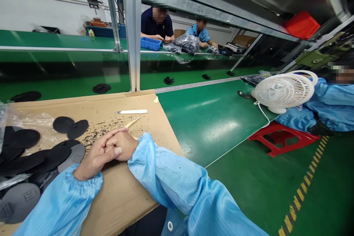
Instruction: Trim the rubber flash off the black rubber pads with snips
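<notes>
My left hand (95,156) and my right hand (123,144) rest clasped together above a cardboard sheet (118,206). The left fingers are closed around the right hand, which is folded shut; I see no tool in either. Just beyond the knuckles lies a slim tan tool with a pale pointed tip (132,122), partly hidden by the hands. Farther off lies a white-handled craft knife (134,111). Small black crumbs (101,127) are scattered around them. Left of my hands is a pile of flat black oval discs (55,158), some with raised markings.
Clear plastic bags (35,121) lie among the discs. Behind a metal post (134,33) runs a green conveyor belt (118,77) carrying black pieces. Co-workers sit across it, near a blue bin (151,43). To the right are a white fan (284,90), a red stool (282,138) and another person.
</notes>
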A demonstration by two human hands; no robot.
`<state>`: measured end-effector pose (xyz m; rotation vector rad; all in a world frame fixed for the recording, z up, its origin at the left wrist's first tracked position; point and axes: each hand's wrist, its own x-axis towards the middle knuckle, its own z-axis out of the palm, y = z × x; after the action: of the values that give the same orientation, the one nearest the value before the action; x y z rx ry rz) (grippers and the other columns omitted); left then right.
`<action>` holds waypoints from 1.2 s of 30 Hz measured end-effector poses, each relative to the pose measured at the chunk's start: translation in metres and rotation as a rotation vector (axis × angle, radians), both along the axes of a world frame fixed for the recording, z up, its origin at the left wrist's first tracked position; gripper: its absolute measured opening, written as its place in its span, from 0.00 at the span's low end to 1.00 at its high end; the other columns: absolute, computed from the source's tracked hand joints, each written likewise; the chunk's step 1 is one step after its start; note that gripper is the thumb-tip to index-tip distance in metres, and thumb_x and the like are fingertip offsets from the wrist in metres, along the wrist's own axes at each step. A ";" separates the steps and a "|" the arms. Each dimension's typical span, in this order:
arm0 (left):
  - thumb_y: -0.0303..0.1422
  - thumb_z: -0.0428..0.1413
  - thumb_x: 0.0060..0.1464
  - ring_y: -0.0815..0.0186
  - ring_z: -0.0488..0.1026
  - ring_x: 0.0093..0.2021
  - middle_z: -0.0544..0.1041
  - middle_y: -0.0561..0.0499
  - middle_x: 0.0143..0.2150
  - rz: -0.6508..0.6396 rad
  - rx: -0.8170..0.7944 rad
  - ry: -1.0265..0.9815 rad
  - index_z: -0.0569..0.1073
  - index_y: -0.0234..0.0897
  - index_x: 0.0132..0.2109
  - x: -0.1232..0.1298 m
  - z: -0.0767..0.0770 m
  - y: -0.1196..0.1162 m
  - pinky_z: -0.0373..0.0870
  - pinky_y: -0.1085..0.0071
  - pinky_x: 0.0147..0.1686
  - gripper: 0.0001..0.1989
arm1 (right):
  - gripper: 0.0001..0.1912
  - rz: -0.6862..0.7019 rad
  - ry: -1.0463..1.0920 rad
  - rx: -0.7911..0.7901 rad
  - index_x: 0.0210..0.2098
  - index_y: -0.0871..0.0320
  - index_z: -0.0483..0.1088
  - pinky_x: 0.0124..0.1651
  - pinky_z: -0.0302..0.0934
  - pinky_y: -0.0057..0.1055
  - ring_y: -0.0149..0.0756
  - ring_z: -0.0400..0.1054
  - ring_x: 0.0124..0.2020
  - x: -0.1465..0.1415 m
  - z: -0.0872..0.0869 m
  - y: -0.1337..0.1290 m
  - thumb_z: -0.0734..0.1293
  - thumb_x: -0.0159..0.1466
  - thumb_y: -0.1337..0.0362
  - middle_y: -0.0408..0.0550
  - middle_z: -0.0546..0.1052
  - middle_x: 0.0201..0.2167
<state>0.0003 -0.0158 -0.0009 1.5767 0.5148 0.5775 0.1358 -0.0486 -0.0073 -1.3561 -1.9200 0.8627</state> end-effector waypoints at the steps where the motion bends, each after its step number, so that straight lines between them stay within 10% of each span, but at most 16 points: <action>1: 0.43 0.60 0.47 0.46 0.61 0.61 0.67 0.41 0.61 -0.002 0.003 0.000 0.67 0.36 0.59 0.000 0.000 0.000 0.61 0.55 0.59 0.33 | 0.14 0.004 0.004 0.003 0.16 0.60 0.61 0.32 0.56 0.24 0.29 0.68 0.30 0.000 0.000 0.000 0.67 0.55 0.73 0.41 0.75 0.25; 36: 0.42 0.60 0.48 0.47 0.59 0.63 0.65 0.41 0.63 -0.020 -0.012 -0.040 0.66 0.37 0.60 -0.002 -0.010 0.003 0.59 0.56 0.60 0.33 | 0.13 0.008 0.050 0.022 0.17 0.60 0.63 0.31 0.55 0.24 0.28 0.67 0.29 0.001 -0.009 0.002 0.68 0.55 0.72 0.41 0.75 0.26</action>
<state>-0.0015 -0.0124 -0.0112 1.5538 0.4711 0.5886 0.1365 -0.0466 -0.0158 -1.3022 -1.8926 0.8689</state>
